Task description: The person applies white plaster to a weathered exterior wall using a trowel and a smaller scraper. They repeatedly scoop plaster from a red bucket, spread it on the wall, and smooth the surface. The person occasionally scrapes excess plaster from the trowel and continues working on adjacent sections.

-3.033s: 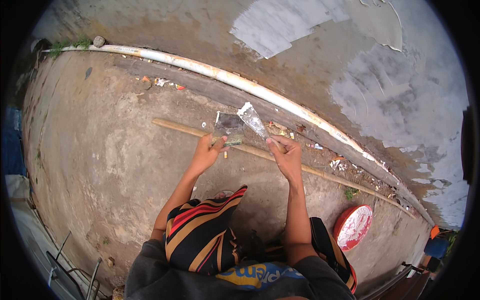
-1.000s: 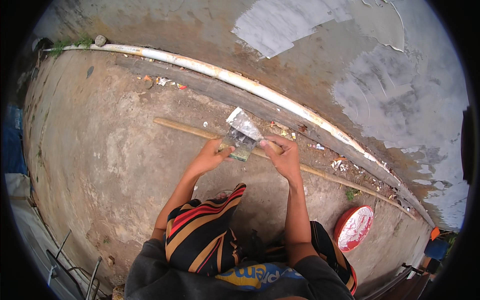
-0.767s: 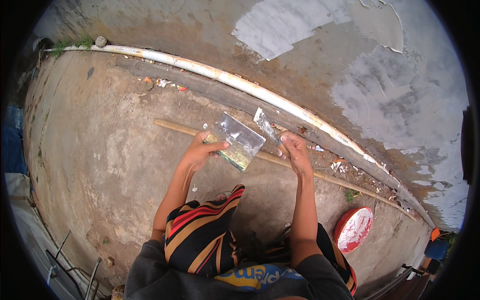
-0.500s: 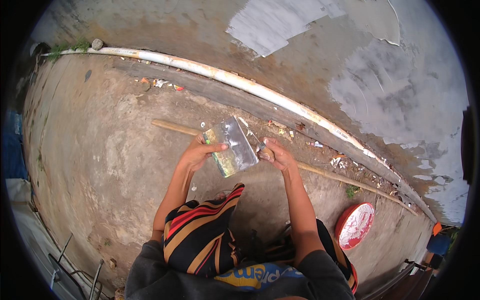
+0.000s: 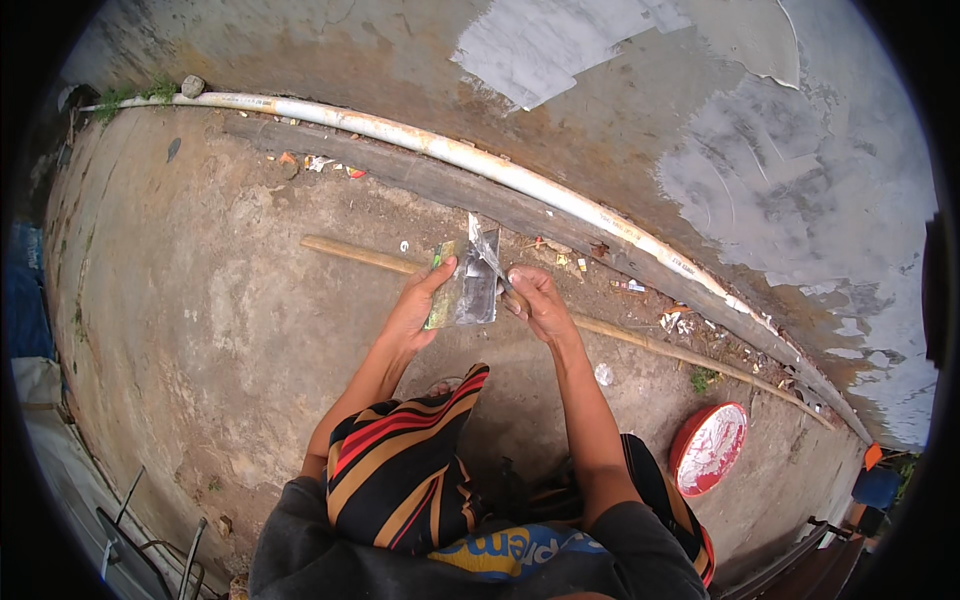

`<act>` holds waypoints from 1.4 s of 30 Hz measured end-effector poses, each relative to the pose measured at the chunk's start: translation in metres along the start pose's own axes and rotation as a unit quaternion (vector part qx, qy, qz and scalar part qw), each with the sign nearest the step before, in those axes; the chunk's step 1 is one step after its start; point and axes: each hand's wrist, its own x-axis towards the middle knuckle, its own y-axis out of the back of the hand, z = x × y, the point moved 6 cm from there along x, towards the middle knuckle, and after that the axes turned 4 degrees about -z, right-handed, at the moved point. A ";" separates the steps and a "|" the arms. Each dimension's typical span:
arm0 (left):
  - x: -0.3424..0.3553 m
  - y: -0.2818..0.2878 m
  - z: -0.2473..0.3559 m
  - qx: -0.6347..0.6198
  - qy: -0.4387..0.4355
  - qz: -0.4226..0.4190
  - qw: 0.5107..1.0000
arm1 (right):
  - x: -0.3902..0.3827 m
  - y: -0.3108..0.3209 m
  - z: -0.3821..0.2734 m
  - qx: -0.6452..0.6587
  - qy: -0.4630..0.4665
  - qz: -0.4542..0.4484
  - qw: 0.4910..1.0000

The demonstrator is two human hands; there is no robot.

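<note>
My left hand (image 5: 415, 305) grips a flat, square metal plate (image 5: 460, 292) with a greenish, worn side and a grey side smeared with white. My right hand (image 5: 536, 300) is closed on the short wooden handle of a putty knife (image 5: 485, 250), whose white-streaked blade lies edge-on against the plate's upper right part. Both hands are held above my knees. A red basin (image 5: 708, 448) coated inside with white paste stands on the ground to my right.
A long wooden pole (image 5: 650, 345) lies crosswise beyond my hands. A white pipe (image 5: 470, 155) and scraps of litter run along the wall's foot. The wall (image 5: 740, 150) has patches of white plaster. Metal bars (image 5: 190, 555) are at lower left, a blue container (image 5: 877, 488) at right.
The plate has turned more upright as my left hand tilted it. The knife has swung in against the plate, its blade now pointing up and left.
</note>
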 end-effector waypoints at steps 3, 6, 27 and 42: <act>-0.004 -0.002 0.009 0.008 -0.010 0.005 1.000 | -0.002 -0.003 -0.019 -0.114 -0.001 0.034 0.993; -0.003 0.009 0.013 0.006 -0.027 0.017 0.999 | -0.006 0.000 -0.028 -0.177 -0.011 0.032 0.984; -0.007 -0.005 0.017 -0.127 0.040 0.018 0.991 | -0.032 -0.037 -0.083 -0.431 0.269 0.196 0.839; -0.015 0.012 0.042 -0.071 -0.016 0.055 0.996 | -0.051 -0.020 -0.057 -0.611 0.215 0.088 0.757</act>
